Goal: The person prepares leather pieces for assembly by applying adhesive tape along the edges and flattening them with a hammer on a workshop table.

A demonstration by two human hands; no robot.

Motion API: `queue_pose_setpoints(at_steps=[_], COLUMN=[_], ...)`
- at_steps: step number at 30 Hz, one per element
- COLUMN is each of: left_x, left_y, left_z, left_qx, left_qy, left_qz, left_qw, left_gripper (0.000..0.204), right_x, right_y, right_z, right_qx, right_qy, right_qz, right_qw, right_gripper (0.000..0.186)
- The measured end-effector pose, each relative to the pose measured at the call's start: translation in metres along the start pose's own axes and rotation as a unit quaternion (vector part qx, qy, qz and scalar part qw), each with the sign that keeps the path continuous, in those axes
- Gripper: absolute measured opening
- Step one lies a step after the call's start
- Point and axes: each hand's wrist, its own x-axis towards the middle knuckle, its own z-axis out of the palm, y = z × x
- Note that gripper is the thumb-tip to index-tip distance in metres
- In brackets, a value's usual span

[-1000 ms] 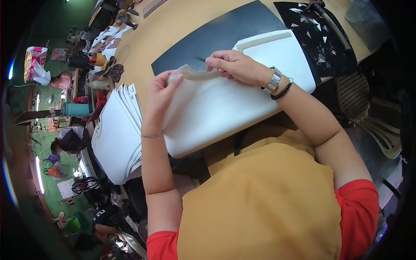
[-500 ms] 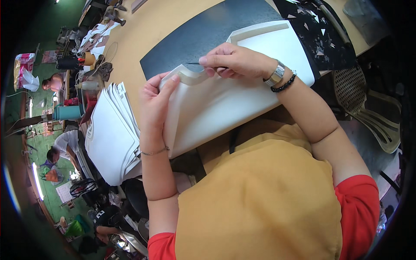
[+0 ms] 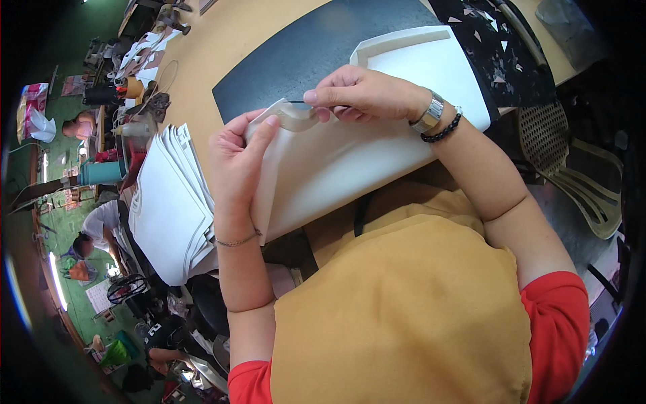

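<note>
A large white panel (image 3: pixel 336 168) with turned-up edges lies in front of me, bent over the table's near edge. My left hand (image 3: pixel 237 155) pinches its left corner between thumb and fingers. My right hand (image 3: pixel 367 94) grips a thin dark pointed tool (image 3: pixel 296 102), whose tip reaches the folded edge at that corner. Between my hands the edge strip curves in a loop. It is hidden whether my right fingers also hold this strip. The panel's far edge stands up as a low white rim (image 3: pixel 404 44).
Under the panel is a dark mat (image 3: pixel 282 64) on the tan table (image 3: pixel 215 40). A stack of white sheets (image 3: pixel 168 215) lies at the left. Small white scraps dot a black sheet (image 3: pixel 498 60) at the far right, near a plastic chair (image 3: pixel 572 161). Other people work at the left.
My left hand has shifted slightly left with the corner. The right hand and its tool have moved a little left too. Both hands keep their grip.
</note>
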Motion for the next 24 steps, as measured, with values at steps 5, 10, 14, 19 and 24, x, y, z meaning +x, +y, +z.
queue_pose_setpoints(at_steps=[5,10,14,19,24], left_x=[0.0004,0.0003,0.0004,0.0009,0.0002], left_y=[-0.0003,0.0010,-0.0005,-0.0025,0.0002], left_z=[0.0049,0.0075,0.0083,0.0058,0.0067], left_qx=[-0.013,-0.025,-0.034,-0.039,-0.042], left_qy=[-0.009,-0.011,-0.011,-0.011,-0.015], left_qz=[-0.007,-0.023,-0.030,-0.026,-0.029], left_qw=[1.000,0.999,0.999,0.999,0.999], left_gripper=[0.024,0.025,0.025,0.024,0.024], right_x=[0.0025,0.0028,0.0020,0.0027,0.0064], right_y=[0.0053,0.0067,0.0069,0.0064,0.0114], right_z=[-0.0005,-0.0012,0.0023,0.0007,0.0018], right_qx=[0.014,0.017,-0.010,-0.016,-0.009], right_qy=[-0.025,-0.034,-0.010,-0.024,-0.009], right_qz=[-0.006,-0.006,-0.018,-0.024,-0.018], right_qw=[1.000,0.999,1.000,0.999,1.000], right_gripper=[0.049,0.049,0.049,0.048,0.046])
